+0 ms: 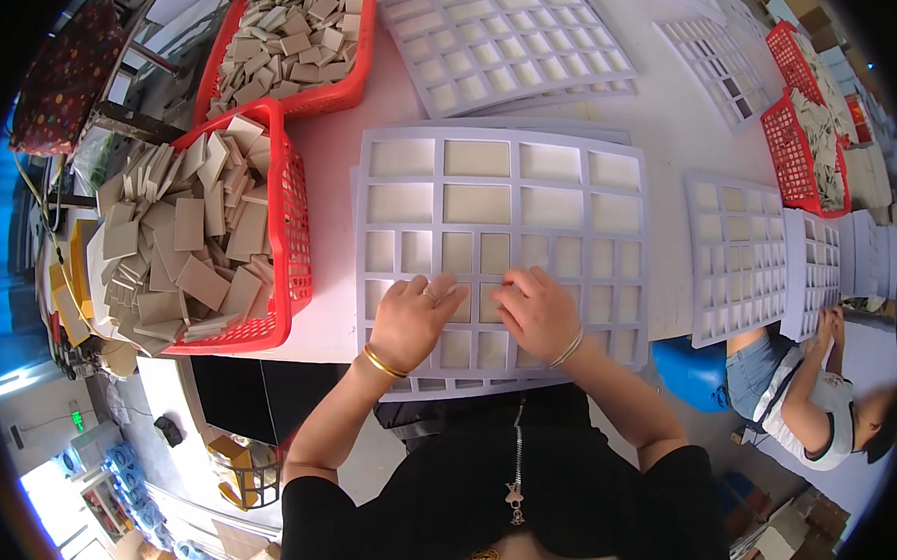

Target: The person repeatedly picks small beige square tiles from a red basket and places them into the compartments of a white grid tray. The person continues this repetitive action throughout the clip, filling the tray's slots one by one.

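Note:
A white grid tray (518, 133) lies in front of me on top of similar trays, its compartments of two sizes. Beige tiles sit in some of them, such as a large tile (476, 204) in the middle column and a small tile (495, 254) below it. My left hand (412, 318), with a gold bangle, has its fingers bent and closed at a beige tile in a small compartment left of centre. Close beside it, my right hand (539, 314) curls its fingertips onto a beige tile (489, 304) in the neighbouring compartment. The fingers partly hide both tiles.
Left of the tray stands a red basket (293, 223) heaped with beige tiles; another red basket (213, 65) is behind it. More grid trays (509, 42) lie at the back and a further tray (740, 253) to the right. A co-worker (814, 396) sits at the right.

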### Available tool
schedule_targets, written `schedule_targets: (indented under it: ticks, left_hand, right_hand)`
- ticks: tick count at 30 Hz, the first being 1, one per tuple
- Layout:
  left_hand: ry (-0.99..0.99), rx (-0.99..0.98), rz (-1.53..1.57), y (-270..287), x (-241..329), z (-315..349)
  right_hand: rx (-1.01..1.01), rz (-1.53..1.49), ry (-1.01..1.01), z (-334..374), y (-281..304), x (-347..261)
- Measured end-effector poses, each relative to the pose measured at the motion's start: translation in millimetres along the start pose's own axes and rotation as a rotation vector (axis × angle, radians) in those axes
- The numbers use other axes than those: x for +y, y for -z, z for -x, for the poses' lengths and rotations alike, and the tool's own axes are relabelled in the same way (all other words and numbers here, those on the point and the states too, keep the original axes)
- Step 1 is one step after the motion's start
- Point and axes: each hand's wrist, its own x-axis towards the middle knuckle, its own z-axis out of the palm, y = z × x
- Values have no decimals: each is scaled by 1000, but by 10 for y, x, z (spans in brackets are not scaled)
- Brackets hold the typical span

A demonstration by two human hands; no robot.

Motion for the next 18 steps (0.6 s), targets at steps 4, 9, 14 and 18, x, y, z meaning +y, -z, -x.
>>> schedule_targets:
  ticks: [4, 9, 14, 18]
  left_hand:
    - [-24, -109, -29, -25, 27, 158]
    - [12, -184, 35, -1, 16, 127]
    - [424, 130, 99, 64, -157, 171]
    - [714, 213, 56, 98, -237, 482]
  right_hand:
    - [-95, 183, 75, 131, -50, -35]
    - [-199, 257, 32, 148, -18, -129]
    - [-110, -66, -85, 180, 258, 31]
    - [484, 146, -296, 549, 498, 531]
